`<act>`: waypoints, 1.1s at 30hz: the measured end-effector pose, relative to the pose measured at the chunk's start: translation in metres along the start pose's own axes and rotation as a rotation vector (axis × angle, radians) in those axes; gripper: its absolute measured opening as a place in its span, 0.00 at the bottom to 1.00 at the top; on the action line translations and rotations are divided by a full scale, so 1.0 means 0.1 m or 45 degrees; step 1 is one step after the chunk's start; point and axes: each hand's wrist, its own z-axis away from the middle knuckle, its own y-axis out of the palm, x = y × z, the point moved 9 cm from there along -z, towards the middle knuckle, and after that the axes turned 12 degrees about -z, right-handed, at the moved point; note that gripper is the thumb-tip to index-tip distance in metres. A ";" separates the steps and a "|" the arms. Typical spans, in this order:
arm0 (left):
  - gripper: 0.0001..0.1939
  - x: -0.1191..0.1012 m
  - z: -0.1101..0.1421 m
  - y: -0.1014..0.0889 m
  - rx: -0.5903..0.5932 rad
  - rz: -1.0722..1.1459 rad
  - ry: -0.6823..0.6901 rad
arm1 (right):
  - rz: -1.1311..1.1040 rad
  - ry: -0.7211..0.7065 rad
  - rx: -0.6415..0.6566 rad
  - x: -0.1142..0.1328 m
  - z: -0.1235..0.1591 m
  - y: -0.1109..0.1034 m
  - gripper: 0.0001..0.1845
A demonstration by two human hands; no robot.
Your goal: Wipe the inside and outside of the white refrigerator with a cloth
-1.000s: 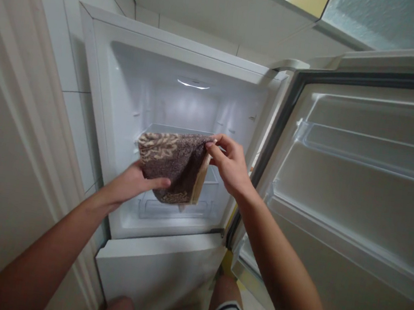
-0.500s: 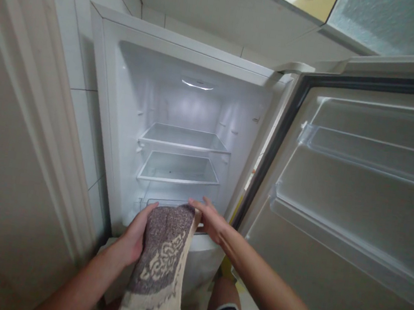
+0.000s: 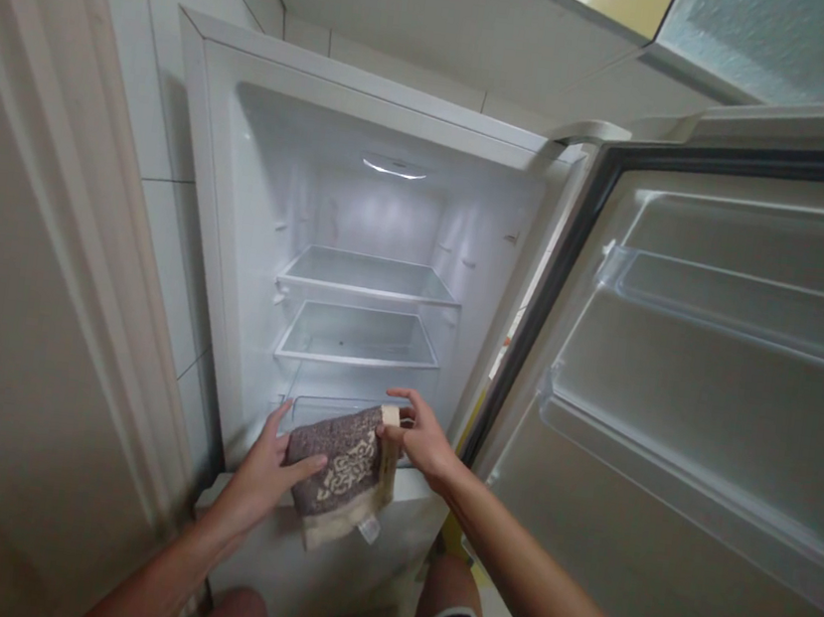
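Observation:
A folded brown towel [image 3: 344, 468] with a cream pattern and cream edge is held between both my hands, low in front of the open fridge [image 3: 367, 273]. My left hand [image 3: 264, 466] grips its left side, thumb lying across the front. My right hand [image 3: 420, 438] pinches the towel's upper right corner. The towel sits level with the clear bottom drawer [image 3: 329, 406] of the fridge. A small white label hangs from the towel's lower edge.
Two bare glass shelves [image 3: 367, 278] sit inside the lit fridge. The fridge door [image 3: 710, 385] stands open to the right with bare door racks. A tiled wall and a door frame [image 3: 75, 237] stand on the left. My knees show below.
The towel went from shelf height down to the fridge's bottom, hung long for a moment, and is now folded up short between both hands.

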 end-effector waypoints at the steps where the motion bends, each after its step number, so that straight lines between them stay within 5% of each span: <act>1: 0.57 -0.04 -0.02 0.03 0.034 -0.094 0.076 | 0.038 0.005 -0.024 0.02 -0.02 -0.02 0.42; 5: 0.41 -0.22 -0.02 0.02 -0.044 -0.610 0.352 | 0.201 0.047 0.028 0.07 -0.03 0.01 0.49; 9: 0.34 -0.45 0.07 0.00 -0.172 -1.042 0.530 | 0.682 -0.165 0.101 0.18 0.04 0.11 0.60; 13: 0.19 -0.59 0.11 0.01 -0.104 -1.273 0.537 | 1.089 -0.266 0.300 0.26 0.14 0.26 0.27; 16: 0.14 -0.68 0.10 -0.05 -0.110 -0.979 0.540 | 1.148 -0.290 0.292 0.44 0.17 0.23 0.12; 20: 0.30 -0.29 0.07 0.05 0.027 0.055 0.002 | 0.331 -0.241 0.157 0.55 0.17 0.12 0.20; 22: 0.31 -0.05 0.16 0.26 0.100 0.367 -0.300 | -0.096 0.048 0.101 0.23 0.20 0.13 0.30; 25: 0.34 0.24 0.25 0.44 0.079 0.470 -0.547 | -0.339 0.382 0.281 -0.28 0.37 0.40 0.42; 27: 0.38 0.37 0.18 0.45 0.033 0.398 -0.510 | -0.369 0.391 0.383 -0.46 0.42 0.52 0.43; 30: 0.42 0.43 -0.09 0.26 -0.121 0.020 -0.105 | -0.307 0.293 0.240 -0.48 0.29 0.41 0.40; 33: 0.46 0.56 -0.31 0.07 -0.256 -0.281 0.163 | 0.037 -0.054 -0.078 -0.02 -0.02 0.14 0.31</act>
